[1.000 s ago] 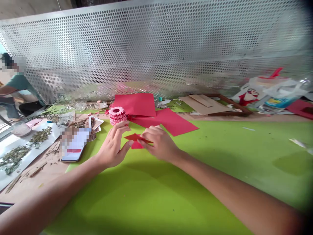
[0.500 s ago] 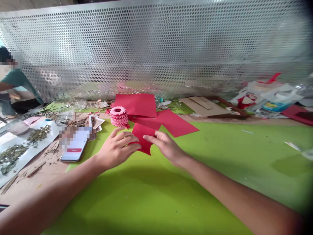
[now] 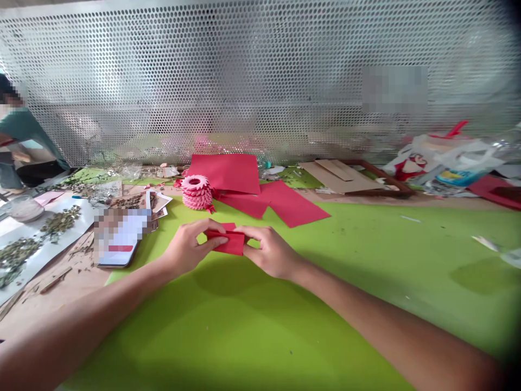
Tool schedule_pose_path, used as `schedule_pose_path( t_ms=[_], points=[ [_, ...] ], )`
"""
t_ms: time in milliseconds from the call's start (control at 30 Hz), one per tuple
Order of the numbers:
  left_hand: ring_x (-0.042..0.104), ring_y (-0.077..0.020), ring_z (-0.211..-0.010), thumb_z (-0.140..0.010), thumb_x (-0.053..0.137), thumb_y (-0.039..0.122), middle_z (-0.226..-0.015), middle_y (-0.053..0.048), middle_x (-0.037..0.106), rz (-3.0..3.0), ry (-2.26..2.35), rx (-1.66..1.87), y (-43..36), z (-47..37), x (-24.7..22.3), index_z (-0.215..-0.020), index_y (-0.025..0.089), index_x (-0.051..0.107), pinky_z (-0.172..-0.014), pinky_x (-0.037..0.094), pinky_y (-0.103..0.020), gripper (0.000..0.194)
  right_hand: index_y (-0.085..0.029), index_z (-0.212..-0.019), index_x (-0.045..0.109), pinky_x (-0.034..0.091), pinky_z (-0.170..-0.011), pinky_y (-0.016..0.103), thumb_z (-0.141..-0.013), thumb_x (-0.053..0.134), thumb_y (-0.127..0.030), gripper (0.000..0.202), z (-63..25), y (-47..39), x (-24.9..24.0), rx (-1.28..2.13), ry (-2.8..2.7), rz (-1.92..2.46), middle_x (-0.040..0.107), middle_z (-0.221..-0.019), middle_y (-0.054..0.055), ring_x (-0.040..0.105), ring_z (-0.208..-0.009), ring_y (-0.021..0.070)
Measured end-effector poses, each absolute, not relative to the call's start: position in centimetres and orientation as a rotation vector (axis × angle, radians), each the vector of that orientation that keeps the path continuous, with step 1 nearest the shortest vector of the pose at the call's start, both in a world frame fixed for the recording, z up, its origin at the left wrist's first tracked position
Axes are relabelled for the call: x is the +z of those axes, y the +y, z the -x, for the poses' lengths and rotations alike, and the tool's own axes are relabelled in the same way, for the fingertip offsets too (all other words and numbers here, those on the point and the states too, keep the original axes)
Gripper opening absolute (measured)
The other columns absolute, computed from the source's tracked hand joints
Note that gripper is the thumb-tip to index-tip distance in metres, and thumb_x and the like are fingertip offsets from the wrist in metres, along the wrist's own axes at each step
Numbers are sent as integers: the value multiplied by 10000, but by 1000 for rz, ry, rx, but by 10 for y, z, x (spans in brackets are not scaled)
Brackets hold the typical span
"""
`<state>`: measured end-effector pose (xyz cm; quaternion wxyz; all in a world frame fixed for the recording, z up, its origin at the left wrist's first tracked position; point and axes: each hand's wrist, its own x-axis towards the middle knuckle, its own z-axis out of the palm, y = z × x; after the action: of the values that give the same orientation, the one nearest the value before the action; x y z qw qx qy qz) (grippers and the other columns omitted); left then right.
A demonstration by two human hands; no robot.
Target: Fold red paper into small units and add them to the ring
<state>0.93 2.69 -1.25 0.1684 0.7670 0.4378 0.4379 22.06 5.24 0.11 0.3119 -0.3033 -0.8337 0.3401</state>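
Observation:
A small piece of red paper (image 3: 230, 245), bent over along a horizontal fold, is held between both hands above the green tabletop. My left hand (image 3: 191, 243) pinches its left end with thumb and fingers. At the right end, my right hand (image 3: 271, 251) grips the paper the same way. Just behind the hands stands a round pink folded-paper ring piece (image 3: 197, 195) with a hollow middle. Larger red paper sheets (image 3: 290, 203) lie behind and to the right of it, one with a notch in its near edge.
A phone (image 3: 122, 239) lies left of my left hand, near dried plant bits (image 3: 61, 224) on white paper. Brown cardboard (image 3: 342, 176) and plastic bags (image 3: 443, 163) line the back right. A perforated metal panel (image 3: 260, 70) rises behind. Another person (image 3: 24, 136) is at far left.
The red paper has gone from an open, tilted piece to one folded over lengthwise and held level. Both hands have shifted to pinch its two ends.

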Motion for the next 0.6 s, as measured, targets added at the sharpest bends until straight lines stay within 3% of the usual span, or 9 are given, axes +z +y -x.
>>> schedule_pose_path(
  t_ms=[200,333,600],
  points=[
    [708,-206,-889,-873,666,308,-1000,-43,764,-2022,1295,1224,26,-9,-13,-1002,214,730,-791,569,-311,172,-211,-1204,640,557,-720,300,-878,555,-210,337,-225,50,6,894,-2148,831,729,-947,51,666,-785,173],
    [711,-201,-890,-862,687,305,-1001,-35,768,-1998,1266,1234,25,-9,-13,-1007,223,743,-778,573,-293,176,-212,-1069,681,567,-696,287,-914,593,-324,210,-222,50,3,839,-2068,830,738,-986,61,685,-783,174],
    [710,-180,-819,-869,669,318,-939,-16,776,-1995,1321,1240,25,-8,-11,-947,227,768,-699,553,-249,155,-218,-1057,686,562,-638,275,-904,626,-307,186,-220,53,0,842,-2041,878,754,-946,46,694,-764,177]
  ],
)
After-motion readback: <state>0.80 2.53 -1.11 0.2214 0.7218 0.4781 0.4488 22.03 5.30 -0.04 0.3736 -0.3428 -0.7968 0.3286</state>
